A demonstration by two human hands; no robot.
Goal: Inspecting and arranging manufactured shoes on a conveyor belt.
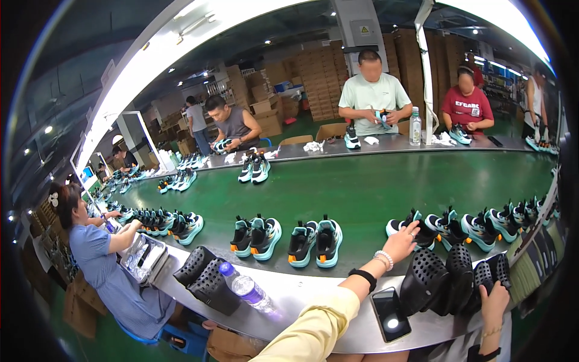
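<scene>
My left hand [401, 245], coming from a yellow sleeve, reaches over the near edge of the green belt. Its fingers are outstretched against a pair of black and turquoise sneakers [427, 238], partly covering them. At the lower right, my right hand [494, 301] has thumb and fingers around a perforated black clog [484, 276]; part of the grip is hidden. Larger perforated black clogs [425, 280] stand beside it on the metal ledge. A dark smartphone [390, 314] lies between my arms, with a light reflected on its screen.
Sneaker pairs [315, 241] line the near side of the green belt [338, 187]. A water bottle [246, 288] and black clogs [205, 277] rest on the ledge to the left. One co-worker [120, 247] sits there; others, including one in pale green [369, 96], handle shoes across the belt.
</scene>
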